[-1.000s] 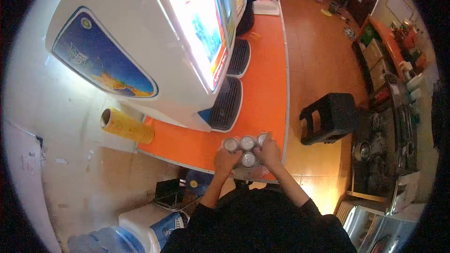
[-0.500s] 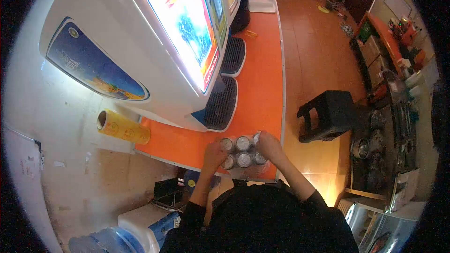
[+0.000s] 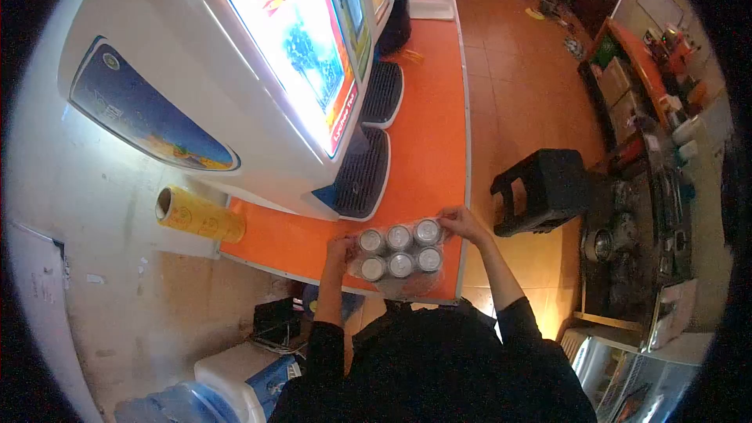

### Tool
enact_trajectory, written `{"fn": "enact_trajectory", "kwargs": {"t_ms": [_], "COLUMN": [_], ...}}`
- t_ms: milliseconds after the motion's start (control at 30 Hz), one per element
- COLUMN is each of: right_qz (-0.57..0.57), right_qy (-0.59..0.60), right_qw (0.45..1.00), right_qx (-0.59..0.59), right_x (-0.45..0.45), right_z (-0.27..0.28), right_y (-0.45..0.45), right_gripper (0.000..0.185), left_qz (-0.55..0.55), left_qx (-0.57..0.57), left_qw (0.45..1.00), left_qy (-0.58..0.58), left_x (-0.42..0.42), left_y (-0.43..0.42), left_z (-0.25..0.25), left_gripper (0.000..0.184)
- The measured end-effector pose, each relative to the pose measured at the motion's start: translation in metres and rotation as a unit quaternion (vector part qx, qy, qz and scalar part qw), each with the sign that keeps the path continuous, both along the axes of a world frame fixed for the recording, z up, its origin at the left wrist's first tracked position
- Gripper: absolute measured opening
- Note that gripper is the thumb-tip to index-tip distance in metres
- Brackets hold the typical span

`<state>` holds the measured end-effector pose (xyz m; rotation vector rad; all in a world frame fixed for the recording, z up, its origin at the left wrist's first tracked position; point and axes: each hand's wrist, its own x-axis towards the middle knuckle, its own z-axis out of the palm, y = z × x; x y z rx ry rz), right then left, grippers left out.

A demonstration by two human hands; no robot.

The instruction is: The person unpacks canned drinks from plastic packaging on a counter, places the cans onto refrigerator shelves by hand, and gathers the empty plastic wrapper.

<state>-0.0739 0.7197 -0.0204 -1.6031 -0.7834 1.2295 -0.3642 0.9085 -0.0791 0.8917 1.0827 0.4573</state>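
Observation:
Several silver-topped cans (image 3: 399, 236) stand upright in two rows on the near end of the orange counter (image 3: 435, 133). Clear plastic film (image 3: 407, 282) lies around them and spreads toward the counter's front edge. At the left side of the cans is my left hand (image 3: 339, 249), its fingers closed at the film's edge. My right hand (image 3: 460, 223) is at the upper right corner of the cans, fingers pinched on the film there. Both hands leave the can tops uncovered.
A large drink dispenser (image 3: 258, 102) with drip trays (image 3: 364, 176) stands along the counter's left. A yellow roll (image 3: 200, 215) lies by the wall at the counter's left corner. A black stool (image 3: 540, 192) is on the floor to the right; shelves (image 3: 627, 157) stand beyond it.
My hands have moved apart from over the cans to their left and right sides, uncovering all the can tops. The view has shifted slightly.

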Motion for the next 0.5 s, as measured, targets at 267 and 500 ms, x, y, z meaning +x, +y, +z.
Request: {"fn": "enact_trajectory", "kwargs": {"t_ms": [267,500], "right_qz": [-0.017,-0.097], "right_qy": [-0.16,-0.188], "right_qw": [0.987,0.973], "right_qx": [-0.011,0.092], "right_x": [-0.016,-0.006], "right_z": [-0.048,-0.054], "right_y": [0.001,-0.036], "right_gripper": [0.019,0.032], "left_qz": [0.032,-0.098], "left_qx": [-0.039,0.39], "left_qw": [0.999,0.905], "left_qy": [0.007,0.14], "left_x": [0.002,-0.033], "left_y": [-0.005,-0.046], "left_z": [-0.037,0.012], "left_gripper": [0.013,0.03]}}
